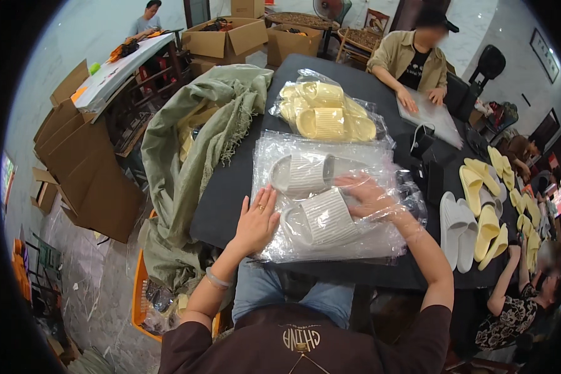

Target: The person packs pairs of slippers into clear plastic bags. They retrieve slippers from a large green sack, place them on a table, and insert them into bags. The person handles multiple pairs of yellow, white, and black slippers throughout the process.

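A pair of light grey slippers (321,218) with ribbed straps lies inside a clear plastic bag (380,240), on top of a stack of similar bags. My left hand (260,217) rests flat on the bag's left side, fingers spread, beside the slippers' toes. Reaching through the bag's open right end, my right hand (369,194) is partly covered by the film. Its fingers stretch out over the heel end of the slippers. Just beyond the stack, bagged pale yellow slippers (327,115) lie in a pile.
Loose grey slippers (458,230) and yellow slippers (489,234) line the right of the black table (230,202). Across it, a person handles clear sheets (433,115). A green cloth sack (187,131) and an orange crate (138,305) stand left; cardboard boxes (227,40) stand behind.
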Motion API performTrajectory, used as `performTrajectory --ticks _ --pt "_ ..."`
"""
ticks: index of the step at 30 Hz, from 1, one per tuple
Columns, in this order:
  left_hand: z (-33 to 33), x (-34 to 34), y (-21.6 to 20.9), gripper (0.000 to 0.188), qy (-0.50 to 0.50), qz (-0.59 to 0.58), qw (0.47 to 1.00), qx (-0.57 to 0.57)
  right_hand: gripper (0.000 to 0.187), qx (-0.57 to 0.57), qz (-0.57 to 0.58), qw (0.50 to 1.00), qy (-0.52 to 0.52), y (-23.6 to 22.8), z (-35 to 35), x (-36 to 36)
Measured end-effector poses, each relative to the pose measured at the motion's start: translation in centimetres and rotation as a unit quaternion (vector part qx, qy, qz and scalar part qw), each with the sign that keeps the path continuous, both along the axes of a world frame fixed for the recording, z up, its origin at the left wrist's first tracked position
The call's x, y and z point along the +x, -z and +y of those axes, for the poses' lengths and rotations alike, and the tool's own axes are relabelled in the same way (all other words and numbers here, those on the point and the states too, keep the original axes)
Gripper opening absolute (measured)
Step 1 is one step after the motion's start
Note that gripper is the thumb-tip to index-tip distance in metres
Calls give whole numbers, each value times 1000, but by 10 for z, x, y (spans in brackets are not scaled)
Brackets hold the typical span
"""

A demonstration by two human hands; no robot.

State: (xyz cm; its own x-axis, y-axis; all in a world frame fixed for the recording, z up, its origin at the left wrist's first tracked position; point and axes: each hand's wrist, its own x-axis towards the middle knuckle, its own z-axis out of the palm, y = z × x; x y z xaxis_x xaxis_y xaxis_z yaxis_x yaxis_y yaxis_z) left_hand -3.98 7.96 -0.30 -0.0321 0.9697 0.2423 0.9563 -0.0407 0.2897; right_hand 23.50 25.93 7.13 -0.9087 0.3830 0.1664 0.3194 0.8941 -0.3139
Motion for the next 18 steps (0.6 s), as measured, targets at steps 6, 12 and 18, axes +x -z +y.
performTrajectory --ticks 6,12,18 --pt "4 3 0 55 -1 8 1000 8 49 45 59 997 12 44 19 -46" --pt "3 2 3 55 -17 18 1000 -3 33 22 105 994 0 55 26 -21" --pt "6 3 2 56 -15 21 1000 -11 23 78 78 977 182 48 40 101"
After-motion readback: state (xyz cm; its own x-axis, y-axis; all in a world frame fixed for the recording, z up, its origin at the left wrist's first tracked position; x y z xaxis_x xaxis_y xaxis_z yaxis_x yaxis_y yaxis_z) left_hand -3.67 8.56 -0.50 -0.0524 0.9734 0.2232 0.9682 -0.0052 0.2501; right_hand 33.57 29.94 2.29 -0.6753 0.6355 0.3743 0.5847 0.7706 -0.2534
